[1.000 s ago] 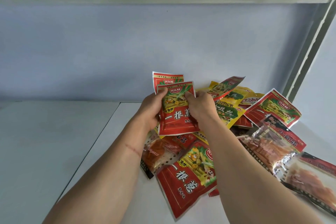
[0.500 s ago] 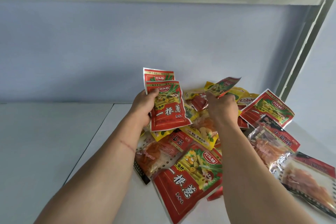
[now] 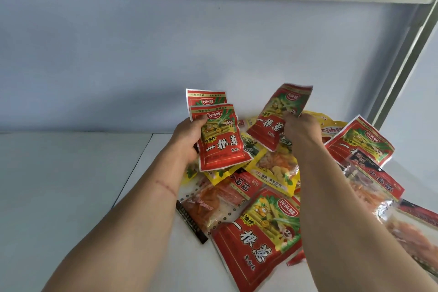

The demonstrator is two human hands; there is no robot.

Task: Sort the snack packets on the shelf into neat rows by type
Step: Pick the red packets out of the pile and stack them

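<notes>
The left hand point(image 3: 189, 136) holds two red snack packets point(image 3: 219, 140) fanned one behind the other — its thumb lies across the upper left corner of the front packet and the fingers curl behind, so its grip is closed on both. They are held upright above the shelf point(image 3: 71, 185), at the left edge of the pile.

The right hand point(image 3: 299, 129) pinches a third red packet point(image 3: 276, 117) of the same kind by its right edge; this grip too is closed on the packet. The packet is tilted, its top leaning right toward the back wall point(image 3: 142, 66), and it hangs clear above the heap.

Below both hands lies the loose pile of packets point(image 3: 272, 173) on the white shelf board. Nearest the camera a large red packet point(image 3: 258, 239) of the same design lies flat and askew, between the two forearms. Just left of it a clear packet with orange strips point(image 3: 213, 206) and a black edge rests partly under it. Yellow packets point(image 3: 275, 170) sit in the middle of the heap. To the right lie another red packet point(image 3: 360, 142) and more clear packets with orange contents point(image 3: 379, 187), overlapping one another.

A grey metal upright point(image 3: 403, 64) of the shelf frame slants along the right side.
</notes>
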